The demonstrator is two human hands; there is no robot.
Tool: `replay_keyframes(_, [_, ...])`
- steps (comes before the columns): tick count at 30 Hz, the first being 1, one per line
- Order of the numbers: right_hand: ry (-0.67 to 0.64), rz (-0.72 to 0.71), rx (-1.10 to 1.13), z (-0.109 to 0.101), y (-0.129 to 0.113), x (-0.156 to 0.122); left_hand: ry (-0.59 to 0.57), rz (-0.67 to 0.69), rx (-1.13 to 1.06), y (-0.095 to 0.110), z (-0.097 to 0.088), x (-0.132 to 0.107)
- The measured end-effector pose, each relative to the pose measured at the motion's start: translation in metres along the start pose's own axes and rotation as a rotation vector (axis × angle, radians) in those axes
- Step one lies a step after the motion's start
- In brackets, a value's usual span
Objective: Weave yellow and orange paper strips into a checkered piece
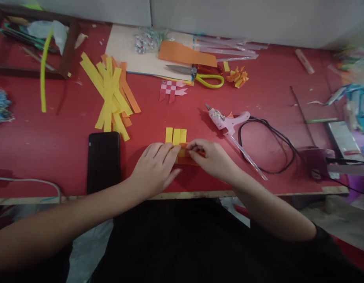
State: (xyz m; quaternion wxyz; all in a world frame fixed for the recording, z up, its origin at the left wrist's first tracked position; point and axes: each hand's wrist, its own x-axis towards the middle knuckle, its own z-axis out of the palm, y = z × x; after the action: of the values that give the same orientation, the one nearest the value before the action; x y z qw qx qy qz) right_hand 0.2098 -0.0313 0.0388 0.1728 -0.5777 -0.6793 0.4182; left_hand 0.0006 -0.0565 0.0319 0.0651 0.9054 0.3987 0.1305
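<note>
A small weave of yellow and orange paper strips (176, 136) lies near the front edge of the red table (52, 141). Three yellow strip ends stick out beyond my fingers. My left hand (154, 167) rests flat on the weave's left part, fingers stretched out and pressing it down. My right hand (209, 157) pinches an orange strip at the weave's right side with thumb and fingertips. Most of the weave is hidden under both hands.
A black phone (104, 161) lies left of my hands. Loose yellow and orange strips (112, 92) are piled behind it. A pink glue gun (227, 120) with its black cable (270, 149), yellow-handled scissors (204, 76) and a pink-white woven piece (171, 89) lie further back.
</note>
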Motion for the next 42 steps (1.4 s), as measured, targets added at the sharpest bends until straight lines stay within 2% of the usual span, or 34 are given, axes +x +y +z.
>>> replay_keyframes(3, [-0.054, 0.076, 0.192, -0.007, 0.0, 0.005, 0.022, 0.025, -0.059, -0.007, -0.004, 0.004])
replay_keyframes(8, [-0.145, 0.196, 0.47, -0.017, -0.005, 0.01, 0.146, 0.131, -0.145, -0.019, -0.005, 0.011])
replay_keyframes(13, [-0.157, 0.209, 0.534, -0.018, -0.008, 0.008, 0.262, 0.185, -0.162, -0.028, -0.007, 0.018])
replay_keyframes(15, [-0.099, 0.177, 0.493, -0.021, -0.009, 0.006, 0.29, 0.171, -0.188, -0.029, -0.013, 0.021])
replay_keyframes(17, [-0.001, 0.152, 0.437, -0.028, -0.01, 0.006, 0.273, 0.107, -0.269, -0.027, -0.023, 0.025])
replay_keyframes(19, [0.07, 0.132, 0.415, -0.037, -0.011, 0.008, 0.199, -0.015, -0.404, -0.026, -0.036, 0.03])
replay_keyframes(23, [0.072, 0.047, 0.527, -0.053, -0.014, 0.017, 0.175, -0.321, -0.721, -0.026, -0.053, 0.043])
replay_keyframes(26, [0.028, 0.064, 0.603, -0.05, -0.011, 0.022, 0.098, -0.464, -0.923, -0.031, -0.046, 0.049])
replay_keyframes(29, [0.046, 0.083, 0.551, -0.037, -0.002, 0.027, -0.015, -0.559, -1.034, -0.034, -0.03, 0.05])
replay_keyframes(32, [0.089, 0.059, 0.343, -0.022, 0.006, 0.028, -0.035, -0.57, -0.856, -0.033, -0.016, 0.045])
replay_keyframes(35, [0.118, 0.033, 0.068, -0.016, 0.008, 0.024, -0.04, -0.438, -0.579, -0.032, -0.013, 0.035])
replay_keyframes(37, [0.184, -0.023, -0.154, -0.017, 0.007, 0.019, 0.005, -0.321, -0.364, -0.033, -0.014, 0.027])
replay_keyframes(40, [0.251, -0.218, -0.414, -0.026, 0.006, 0.014, 0.057, -0.181, -0.175, -0.039, -0.015, 0.018])
replay_keyframes(42, [0.126, -0.392, -0.439, -0.033, 0.009, 0.015, 0.024, -0.102, -0.153, -0.044, -0.014, 0.016])
